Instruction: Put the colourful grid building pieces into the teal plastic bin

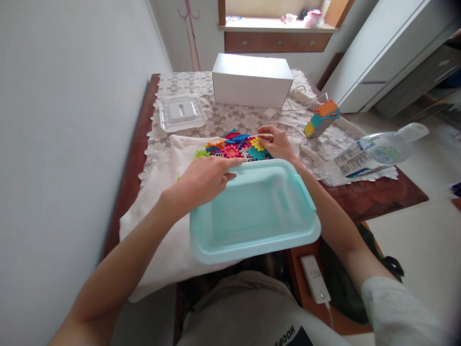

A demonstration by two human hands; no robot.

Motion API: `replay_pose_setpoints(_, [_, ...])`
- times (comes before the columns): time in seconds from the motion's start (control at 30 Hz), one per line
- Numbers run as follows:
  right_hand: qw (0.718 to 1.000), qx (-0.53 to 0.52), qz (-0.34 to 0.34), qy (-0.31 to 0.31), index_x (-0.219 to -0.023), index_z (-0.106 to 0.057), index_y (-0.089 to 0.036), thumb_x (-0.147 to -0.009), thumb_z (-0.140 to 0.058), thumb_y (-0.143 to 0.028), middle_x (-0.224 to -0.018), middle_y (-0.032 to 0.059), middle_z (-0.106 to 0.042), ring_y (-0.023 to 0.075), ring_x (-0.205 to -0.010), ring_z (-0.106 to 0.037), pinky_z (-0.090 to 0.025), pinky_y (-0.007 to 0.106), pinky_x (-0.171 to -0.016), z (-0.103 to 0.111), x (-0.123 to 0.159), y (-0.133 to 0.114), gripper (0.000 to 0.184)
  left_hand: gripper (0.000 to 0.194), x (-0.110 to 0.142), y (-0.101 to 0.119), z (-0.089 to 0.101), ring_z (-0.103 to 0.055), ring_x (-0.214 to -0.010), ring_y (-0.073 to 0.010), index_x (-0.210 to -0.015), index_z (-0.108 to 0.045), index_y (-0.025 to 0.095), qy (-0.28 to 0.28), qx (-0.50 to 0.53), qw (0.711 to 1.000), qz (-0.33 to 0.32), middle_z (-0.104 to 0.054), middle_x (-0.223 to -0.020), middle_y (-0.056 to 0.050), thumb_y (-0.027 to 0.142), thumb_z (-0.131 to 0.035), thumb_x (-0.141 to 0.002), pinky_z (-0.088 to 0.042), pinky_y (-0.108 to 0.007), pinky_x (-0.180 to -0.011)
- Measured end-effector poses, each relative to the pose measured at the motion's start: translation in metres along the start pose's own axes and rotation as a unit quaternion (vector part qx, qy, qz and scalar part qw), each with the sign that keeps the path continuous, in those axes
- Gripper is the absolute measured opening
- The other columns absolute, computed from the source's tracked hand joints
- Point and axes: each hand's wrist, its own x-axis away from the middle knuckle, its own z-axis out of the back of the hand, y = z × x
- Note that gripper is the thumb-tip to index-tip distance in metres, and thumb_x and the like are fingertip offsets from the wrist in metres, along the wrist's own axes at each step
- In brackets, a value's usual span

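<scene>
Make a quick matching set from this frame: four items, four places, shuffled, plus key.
Items:
1. teal bin
2. white box
3. clear lid
4. plastic bottle

Places:
A. lying on its side at the table's right edge
B. far end of the table, near the window
C. nearest the person, left hand on its rim
D. flat on the lace cloth, left of the box

Pairs: 1-C, 2-B, 3-D, 4-A
</scene>
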Motion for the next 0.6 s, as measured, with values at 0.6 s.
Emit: replay_pose_setpoints(0.6, [0.931, 0.178, 0.111, -0.298, -0.097, -0.085, -0.02, -0.083, -0.081, -0.02, -0.083, 0.002, -0.075, 0.017, -0.077, -0.062, -0.044, 0.03, -0.072, 0.021, -0.039, -0.082, 0.015, 0.03, -0.003, 0.0, -0.001, -0.084, -0.11, -0.0365, -0.132, -0.082, 0.027, -0.002, -0.014, 1.0, 0.013, -0.089, -0.118, -0.01, 0.034, -0.062, -0.111, -0.059, -0.041, -0.09])
